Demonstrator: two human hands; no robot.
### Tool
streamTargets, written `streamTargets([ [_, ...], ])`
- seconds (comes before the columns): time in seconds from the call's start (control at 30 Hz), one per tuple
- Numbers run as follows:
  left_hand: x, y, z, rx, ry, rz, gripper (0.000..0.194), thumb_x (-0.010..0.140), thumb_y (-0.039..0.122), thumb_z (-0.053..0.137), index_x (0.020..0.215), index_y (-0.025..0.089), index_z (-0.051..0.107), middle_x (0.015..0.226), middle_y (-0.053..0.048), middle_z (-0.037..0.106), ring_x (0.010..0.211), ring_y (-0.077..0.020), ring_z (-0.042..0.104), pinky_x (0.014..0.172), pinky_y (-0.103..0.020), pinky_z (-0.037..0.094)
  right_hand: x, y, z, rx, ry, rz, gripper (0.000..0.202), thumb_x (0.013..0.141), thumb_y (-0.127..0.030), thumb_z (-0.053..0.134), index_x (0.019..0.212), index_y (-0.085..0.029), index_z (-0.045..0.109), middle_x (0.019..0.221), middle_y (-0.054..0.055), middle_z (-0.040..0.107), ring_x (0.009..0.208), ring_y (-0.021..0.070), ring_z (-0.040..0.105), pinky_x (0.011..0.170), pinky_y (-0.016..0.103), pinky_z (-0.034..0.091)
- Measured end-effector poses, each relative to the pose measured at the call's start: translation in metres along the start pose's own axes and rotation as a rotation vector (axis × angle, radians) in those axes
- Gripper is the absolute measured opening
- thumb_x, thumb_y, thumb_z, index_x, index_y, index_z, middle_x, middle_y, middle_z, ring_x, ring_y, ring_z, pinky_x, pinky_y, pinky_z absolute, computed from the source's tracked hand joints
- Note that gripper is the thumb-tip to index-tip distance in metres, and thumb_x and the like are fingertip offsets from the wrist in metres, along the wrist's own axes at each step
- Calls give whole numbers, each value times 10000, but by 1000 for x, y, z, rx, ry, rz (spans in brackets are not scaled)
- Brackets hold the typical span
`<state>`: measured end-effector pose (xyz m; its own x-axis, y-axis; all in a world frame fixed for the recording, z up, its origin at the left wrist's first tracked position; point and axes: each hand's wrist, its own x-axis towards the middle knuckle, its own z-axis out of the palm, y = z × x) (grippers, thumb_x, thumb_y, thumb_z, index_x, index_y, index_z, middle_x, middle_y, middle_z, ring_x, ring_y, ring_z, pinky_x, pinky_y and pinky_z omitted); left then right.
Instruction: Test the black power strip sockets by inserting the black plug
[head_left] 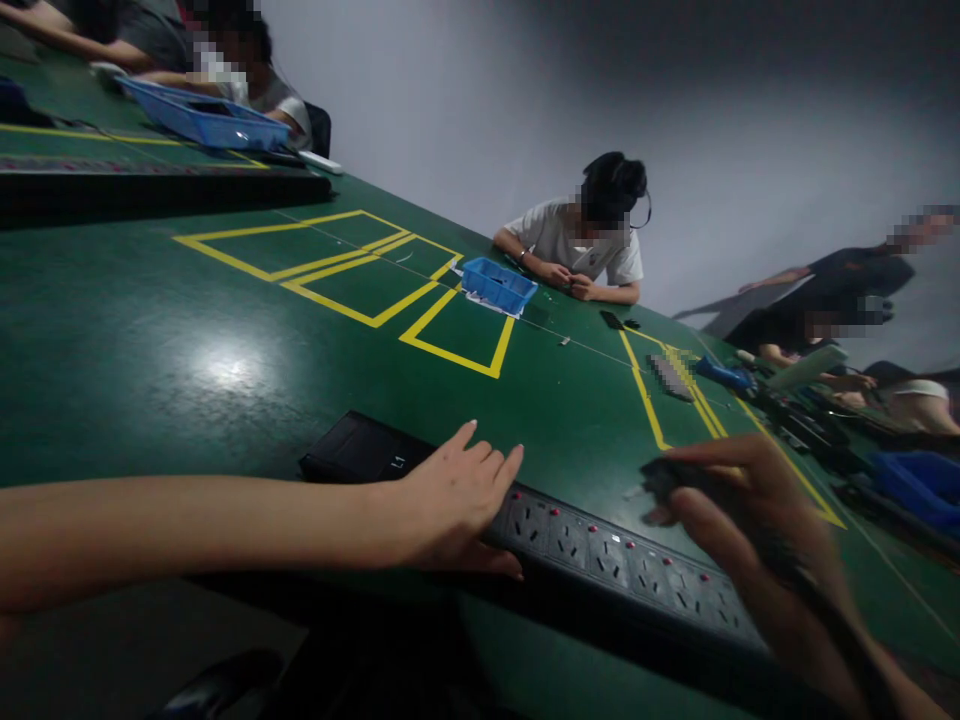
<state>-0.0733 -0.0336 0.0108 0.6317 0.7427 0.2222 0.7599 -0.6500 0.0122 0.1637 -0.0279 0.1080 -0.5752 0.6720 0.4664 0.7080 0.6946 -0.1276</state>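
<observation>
From where I stand, 12 being straight ahead of the wearer: the power strip (615, 560) sits close in, on the near edge of the green table (255, 390), running from 11 round to 2. Its L1 end (356, 450) is at 11, sockets face up.
Left hand (457, 495) lies over the strip at 12, fingers loosely spread across the top, thumb down the near side; not wrapped round it. Can't tell how hard it presses.
Right hand (750, 510) is at 1 to 2, apart from the left, closed on the black plug (667, 480). Thumb and fingers pinch the body, prongs point to 9, not in a socket. Cord (832, 620) trails back under the palm toward 4. Plug is blurred, so no read on the prong layout.
Handling, my guess: plug light, stiff, rubbery, decent grip; take it by the body sides, well behind the prongs, never by the cord. Cord bends but is springy, could twist the plug. Strip long, rigid, moderately heavy, smooth; may slide or tip if pushed off-centre, so brace it beside the socket in use.
Farther out, at 12: blue basket (499, 285), then a seated person (570, 240) behind it.
</observation>
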Motion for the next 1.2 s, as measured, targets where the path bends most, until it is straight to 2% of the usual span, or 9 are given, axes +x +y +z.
streamTargets([
  [0.07, -6, -7, 0, -8, -18, -55, 884, 710, 730, 368, 1240, 23, 392, 1015, -157, 585, 902, -268, 533, 852, -411, 324, 15, -13, 25, 193, -253, 81, 171, 895, -355, 403, 952, -194, 409, 640, -27, 568, 507, 95, 542, 454, 185, 379],
  [0.2, -11, -8, 4, 1, 11, -73, 838, 722, 738, 323, 1182, 50, 455, 972, -139, 585, 852, -264, 539, 753, -376, 363, 28, -23, 67, 155, -475, 40, 166, 913, -344, 337, 847, -205, 399, 608, -34, 542, 517, 110, 539, 480, 202, 341],
  [0.27, -11, -7, 5, 8, 36, -72, 836, 724, 738, 315, 1171, 48, 464, 952, -135, 585, 848, -266, 536, 753, -380, 356, 29, -20, 72, 72, -526, 16, 174, 917, -341, 316, 836, -207, 391, 574, -39, 531, 494, 116, 531, 458, 199, 299],
  [0.47, -12, -7, 6, 16, 70, -59, 831, 759, 706, 297, 1202, 16, 431, 974, -159, 572, 846, -264, 531, 754, -380, 344, 42, -22, 65, -52, -637, -98, 125, 906, -307, 342, 880, -201, 405, 666, -12, 588, 553, 124, 545, 483, 210, 262],
  [0.57, -14, -7, 7, -16, 56, -59, 826, 762, 705, 288, 1213, 26, 422, 993, -155, 565, 854, -268, 524, 761, -385, 347, 35, -35, 74, -224, -581, -90, 126, 892, -301, 343, 898, -196, 412, 595, -19, 561, 468, 132, 496, 447, 233, 185],
  [0.77, -14, -8, 9, -63, 22, -62, 784, 745, 647, 409, 1229, 30, 406, 987, -129, 567, 853, -266, 515, 764, -385, 361, 1, -50, 102, -483, -251, -150, 92, 854, -282, 380, 858, -210, 437, 622, 8, 523, 499, 152, 476, 492, 272, 169],
  [0.9, -13, -8, 9, -68, 20, -58, 831, 745, 688, 352, 1253, 31, 382, 980, -136, 571, 851, -274, 519, 755, -391, 364, -4, -43, 106, -442, -150, -182, 135, 867, -308, 389, 779, -213, 429, 582, -10, 486, 479, 140, 445, 497, 277, 177],
  [1.07, -12, -8, 6, -58, 24, -64, 831, 762, 698, 296, 1253, 35, 388, 1001, -147, 567, 877, -282, 518, 767, -394, 358, -10, -38, 105, -289, -70, -101, 220, 901, -330, 363, 730, -199, 405, 553, -29, 477, 453, 113, 432, 469, 254, 191],
  [1.2, -12, -6, 5, -29, 20, -58, 820, 769, 688, 298, 1243, 27, 398, 985, -152, 570, 864, -282, 522, 754, -387, 361, -19, -41, 109, -335, 21, -117, 233, 891, -328, 399, 697, -198, 403, 534, -30, 456, 463, 118, 437, 487, 256, 210],
])
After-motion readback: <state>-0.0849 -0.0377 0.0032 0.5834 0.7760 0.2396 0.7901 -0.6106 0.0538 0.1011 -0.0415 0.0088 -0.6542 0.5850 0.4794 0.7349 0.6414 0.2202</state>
